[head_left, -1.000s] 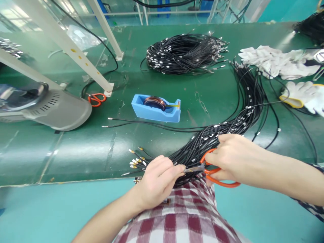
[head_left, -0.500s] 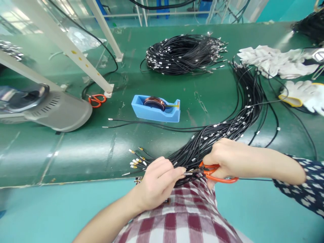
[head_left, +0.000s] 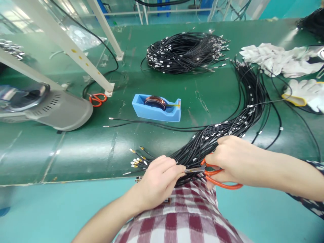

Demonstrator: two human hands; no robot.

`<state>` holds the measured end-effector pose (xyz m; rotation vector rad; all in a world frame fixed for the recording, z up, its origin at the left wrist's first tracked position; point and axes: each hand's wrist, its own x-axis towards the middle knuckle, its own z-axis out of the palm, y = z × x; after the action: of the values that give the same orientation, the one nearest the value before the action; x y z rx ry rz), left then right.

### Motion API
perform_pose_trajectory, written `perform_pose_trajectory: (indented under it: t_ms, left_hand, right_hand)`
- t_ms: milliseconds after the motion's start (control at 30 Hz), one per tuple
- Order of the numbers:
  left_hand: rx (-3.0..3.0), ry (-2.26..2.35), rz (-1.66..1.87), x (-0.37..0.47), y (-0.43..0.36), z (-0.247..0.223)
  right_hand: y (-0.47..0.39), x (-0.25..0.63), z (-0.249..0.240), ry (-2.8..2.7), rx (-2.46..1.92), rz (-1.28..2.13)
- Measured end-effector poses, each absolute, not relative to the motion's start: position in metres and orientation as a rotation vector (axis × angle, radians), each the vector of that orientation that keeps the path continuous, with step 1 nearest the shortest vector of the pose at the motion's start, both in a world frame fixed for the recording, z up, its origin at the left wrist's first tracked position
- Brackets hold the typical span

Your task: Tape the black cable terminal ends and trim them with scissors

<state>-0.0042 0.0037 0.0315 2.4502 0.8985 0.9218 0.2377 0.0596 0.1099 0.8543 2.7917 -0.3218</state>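
Note:
My right hand [head_left: 225, 162] is closed round the red handles of a pair of scissors [head_left: 214, 173]. The metal blades point left and reach my left fingertips. My left hand [head_left: 163, 179] is pinched at the blade tips; what it grips is too small to name. Under and beyond both hands runs a long bundle of black cables [head_left: 215, 135] with white labels, curving up to the right. Several cable ends with white and yellow tips [head_left: 138, 162] stick out left of my left hand, over the table's front edge.
A blue tape dispenser [head_left: 157, 113] stands mid-table, with a coiled cable bundle [head_left: 184, 54] behind it. Other red-handled scissors [head_left: 97, 99] lie beside a grey device [head_left: 65, 111] and a white post [head_left: 93, 72]. White gloves [head_left: 280, 60] lie at right.
The scissors in my right hand have turned a little, with their handles lower and the blades showing more plainly. My right forearm has shifted slightly to the right. My left hand has barely moved.

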Motion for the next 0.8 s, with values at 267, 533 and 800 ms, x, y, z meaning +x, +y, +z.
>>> perform_pose_trajectory:
  t_ms: [267, 533, 800]
  left_hand:
    - [2.463, 0.896, 0.951, -0.004, 0.003, 0.029]
    - [2.426, 0.884, 0.984, -0.004, 0.002, 0.027]
    - [2.372, 0.941, 0.925, -0.005, 0.003, 0.028]
  right_hand:
    - [0.06, 0.238, 0.106, 2.736, 0.883, -0.425]
    - [0.069, 0.233, 0.112, 2.401, 0.951, -1.12]
    - [0.067, 0.236, 0.112, 2.599, 0.948, -0.929]
